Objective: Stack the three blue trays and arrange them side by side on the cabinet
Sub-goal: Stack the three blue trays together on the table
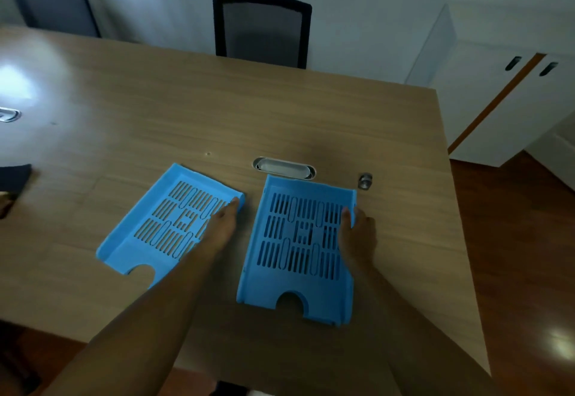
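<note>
Head view: two blue trays lower centre on wooden table (280,109); left hand (224,224) pinches left tray (168,221) right wall, right hand (357,234) pinches right tray (298,246) right wall; third tray unseen, possibly nested; lift level, nest corners squarely; cabinet (510,106) upper right.

Hands (222,224) on two blue trays (298,246)

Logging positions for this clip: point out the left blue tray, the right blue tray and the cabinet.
left blue tray (130,240): head view, its left solid floor.
right blue tray (258,283): head view, its near-left floor.
cabinet (497,134): head view, white door front.
</note>
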